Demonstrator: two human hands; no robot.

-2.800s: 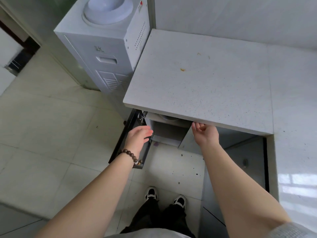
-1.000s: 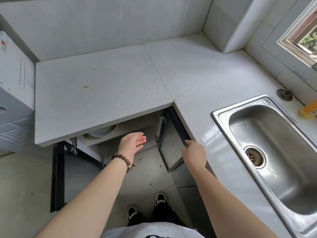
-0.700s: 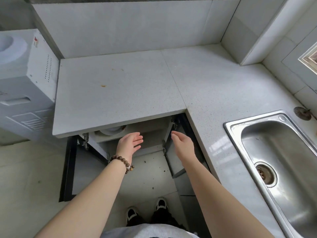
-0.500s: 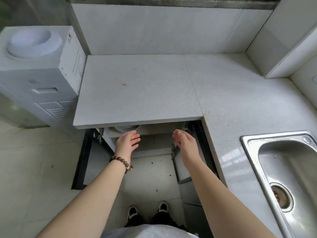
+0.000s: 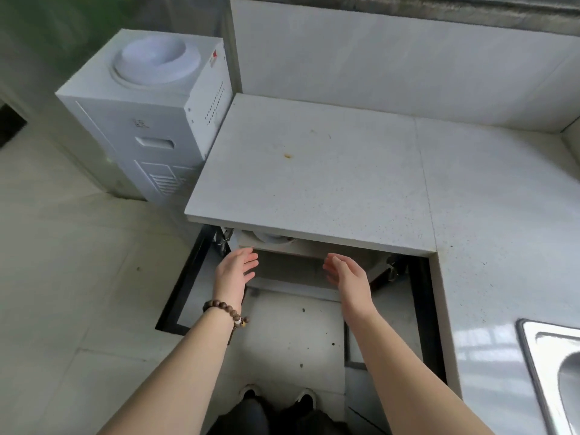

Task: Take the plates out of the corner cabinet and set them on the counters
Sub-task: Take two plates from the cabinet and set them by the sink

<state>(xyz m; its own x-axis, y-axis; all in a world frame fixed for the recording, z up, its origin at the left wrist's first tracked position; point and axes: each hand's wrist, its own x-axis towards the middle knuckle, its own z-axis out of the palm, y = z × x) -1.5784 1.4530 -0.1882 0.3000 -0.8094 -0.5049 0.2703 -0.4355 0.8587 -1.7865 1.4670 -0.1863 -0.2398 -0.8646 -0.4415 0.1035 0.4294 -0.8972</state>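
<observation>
With both doors of the corner cabinet (image 5: 292, 270) swung open below the worktop (image 5: 314, 171), the task looks barely started: access done, no plate out yet. Plates (image 5: 271, 238): only a white rim shows, on the upper shelf tucked just under the worktop's front edge. Count unreadable, rest hidden. Left hand (image 5: 237, 271) and right hand (image 5: 345, 274) are both spread, palms facing each other, holding nothing. They sit just below and in front of that edge, apart from shelf and plates. My read: reach-in step, so every plate is yet to be lifted and set on the worktop. Worktop shows one small brown stain. Water dispenser (image 5: 150, 120) butts the worktop's left end; sink (image 5: 552, 372) is let into its far right.
</observation>
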